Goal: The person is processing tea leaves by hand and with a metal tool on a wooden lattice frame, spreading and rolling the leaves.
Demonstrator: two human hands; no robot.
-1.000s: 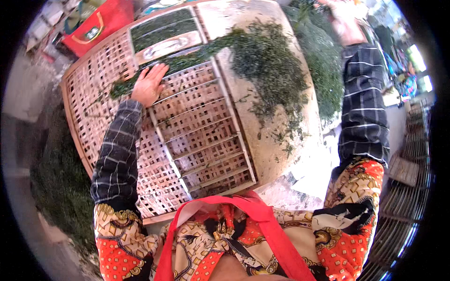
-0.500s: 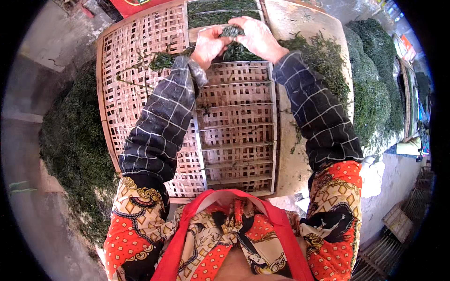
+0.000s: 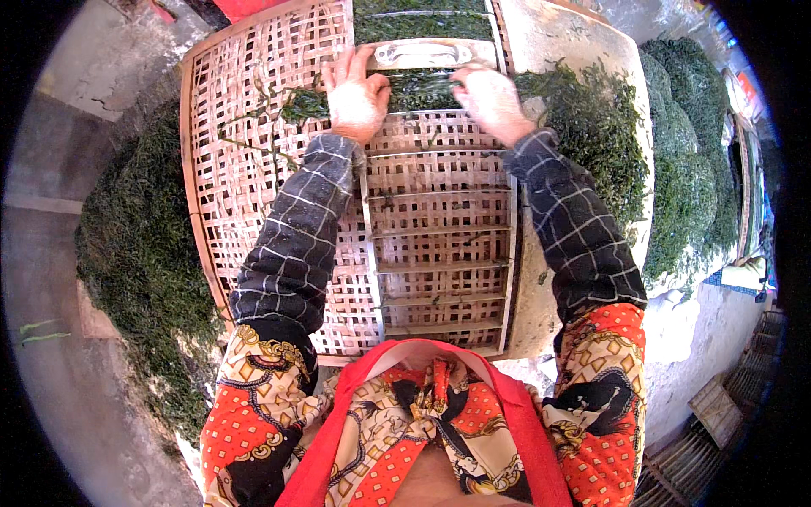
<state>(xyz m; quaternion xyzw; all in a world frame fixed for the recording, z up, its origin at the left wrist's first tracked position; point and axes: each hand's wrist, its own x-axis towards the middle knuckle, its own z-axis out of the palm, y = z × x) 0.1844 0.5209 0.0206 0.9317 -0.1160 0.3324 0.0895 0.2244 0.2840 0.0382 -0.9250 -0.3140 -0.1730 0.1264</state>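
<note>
A band of dark green seaweed (image 3: 420, 91) fills one compartment of the slatted white frame (image 3: 509, 245), which lies on a woven bamboo tray (image 3: 245, 160). At the band's left end is my left hand (image 3: 356, 97), its fingers spread and nothing seen in them. My right hand (image 3: 492, 103) touches the right end with bent fingers. Motion blur hides whether it grips any strands. Just beyond the band, a pale block with a handle (image 3: 422, 54) lies across the frame. Farther compartments also hold seaweed (image 3: 422, 24).
Loose seaweed (image 3: 596, 127) lies on a pale board (image 3: 583, 38) to the right of the frame. A large heap (image 3: 135, 253) stands left of the tray, and mounded seaweed (image 3: 688, 152) rises at the far right. Stray strands lie on the tray.
My hands have come apart and down from the seaweed clump they held together, to the two ends of the compartment. The handled block is now uncovered, and the view has shifted slightly.
</note>
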